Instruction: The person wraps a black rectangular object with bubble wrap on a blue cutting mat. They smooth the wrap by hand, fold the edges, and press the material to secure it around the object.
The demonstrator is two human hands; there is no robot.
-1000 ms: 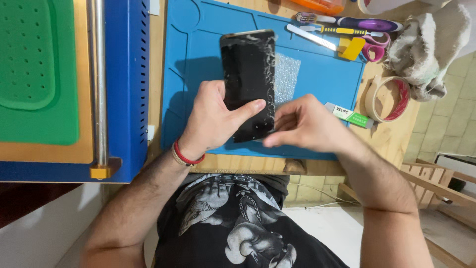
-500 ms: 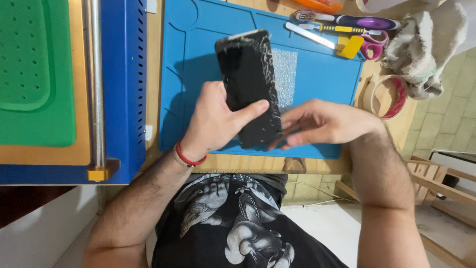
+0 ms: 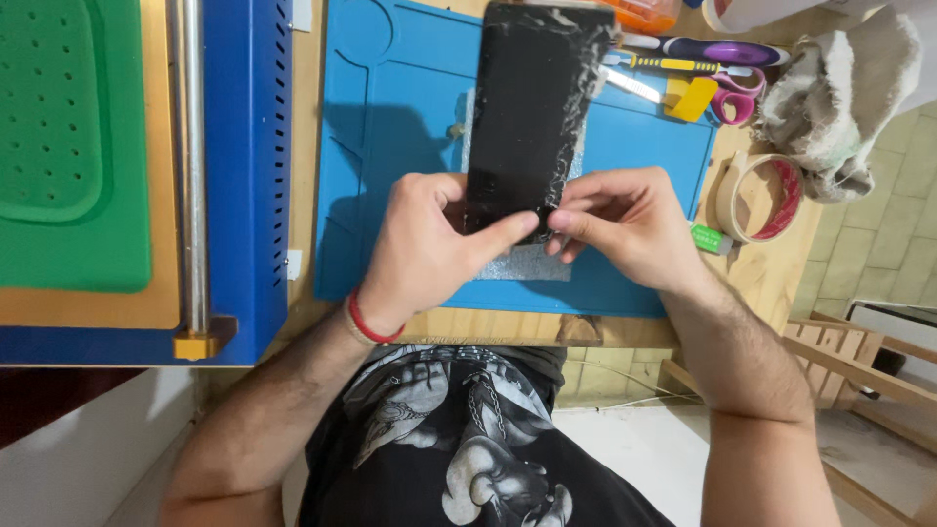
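Note:
A black phone with a cracked screen (image 3: 532, 107) is held up over a blue work mat (image 3: 390, 117). My left hand (image 3: 425, 249) grips its lower left edge, thumb and forefinger across the glass. Gripping the phone's lower right corner is my right hand (image 3: 625, 224), fingertips pinching the edge. A grey textured pad (image 3: 522, 263) lies on the mat under the phone. A red band circles my left wrist.
A blue machine with a metal bar (image 3: 185, 166) and a green pad (image 3: 68, 146) stands at the left. Scissors (image 3: 732, 93), a yellow scraper (image 3: 691, 98), a purple-handled tool (image 3: 712, 51), a tape roll (image 3: 756, 195) and a crumpled cloth (image 3: 830, 98) lie at the right.
The phone has been lifted and turned more upright, away from me. My right hand has come in from the side and taken hold of its lower right corner.

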